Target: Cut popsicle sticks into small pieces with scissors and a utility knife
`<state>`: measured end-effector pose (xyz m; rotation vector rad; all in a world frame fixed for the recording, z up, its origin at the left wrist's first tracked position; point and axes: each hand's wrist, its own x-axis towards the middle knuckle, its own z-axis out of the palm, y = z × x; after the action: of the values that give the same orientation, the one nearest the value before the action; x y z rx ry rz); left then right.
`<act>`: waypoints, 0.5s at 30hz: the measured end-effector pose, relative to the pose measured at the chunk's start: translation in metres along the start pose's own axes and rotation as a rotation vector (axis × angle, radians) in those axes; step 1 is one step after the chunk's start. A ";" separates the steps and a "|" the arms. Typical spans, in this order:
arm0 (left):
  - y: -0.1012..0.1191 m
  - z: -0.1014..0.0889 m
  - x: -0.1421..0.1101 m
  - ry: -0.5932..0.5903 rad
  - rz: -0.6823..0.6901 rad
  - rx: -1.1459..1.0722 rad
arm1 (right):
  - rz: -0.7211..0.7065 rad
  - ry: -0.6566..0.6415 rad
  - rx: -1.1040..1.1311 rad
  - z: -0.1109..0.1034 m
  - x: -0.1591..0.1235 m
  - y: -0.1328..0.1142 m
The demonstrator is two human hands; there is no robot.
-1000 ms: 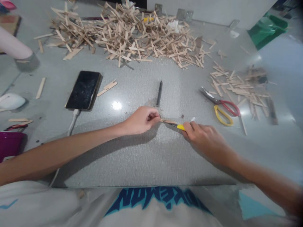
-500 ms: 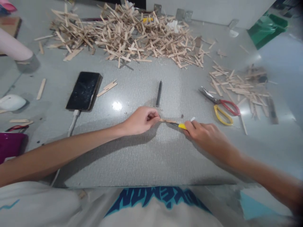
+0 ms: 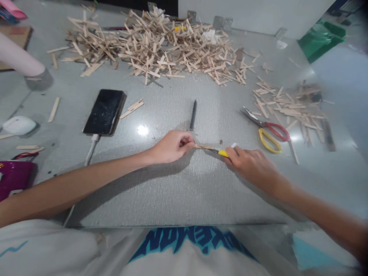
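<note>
Pinched between the fingertips of my left hand is the left end of a thin wooden stick, which lies low over the tabletop. My right hand is closed round the yellow handle of a utility knife. Its dark blade reaches left along the stick and appears to touch it; the exact contact is too small to tell. Just beyond my hands a black pen lies on the table. To the right of it are scissors with one red and one yellow handle loop, their blades a little apart.
A big heap of wooden sticks covers the back, with a smaller pile at right. Left are a phone on a white cable, a white mouse and a purple glue gun. A green bin stands far right.
The knife has shifted very slightly to the right, my right hand with it. My left hand keeps its place on the stick. The camera view has tilted a little.
</note>
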<state>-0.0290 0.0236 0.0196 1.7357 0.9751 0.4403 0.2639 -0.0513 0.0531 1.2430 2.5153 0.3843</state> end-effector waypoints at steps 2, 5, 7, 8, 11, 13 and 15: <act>-0.001 0.000 0.000 0.010 -0.013 0.002 | -0.008 0.041 -0.006 0.003 -0.002 -0.001; -0.001 0.000 0.001 0.019 -0.036 -0.005 | -0.016 0.128 0.020 0.009 -0.008 -0.004; -0.002 0.000 0.001 0.007 -0.044 -0.012 | 0.002 0.181 0.038 0.013 -0.012 -0.006; -0.002 0.000 0.001 0.001 -0.044 -0.012 | 0.016 0.204 0.041 0.014 -0.012 -0.008; -0.003 0.001 0.001 0.004 -0.030 -0.006 | 0.021 0.241 0.050 0.019 -0.011 -0.011; -0.003 0.001 0.001 0.008 -0.019 -0.002 | 0.011 0.243 0.056 0.021 -0.009 -0.012; -0.002 0.001 0.000 0.005 -0.014 -0.004 | 0.010 0.229 0.056 0.022 -0.006 -0.013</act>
<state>-0.0291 0.0235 0.0169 1.7244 0.9886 0.4370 0.2667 -0.0619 0.0294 1.2992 2.7286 0.4867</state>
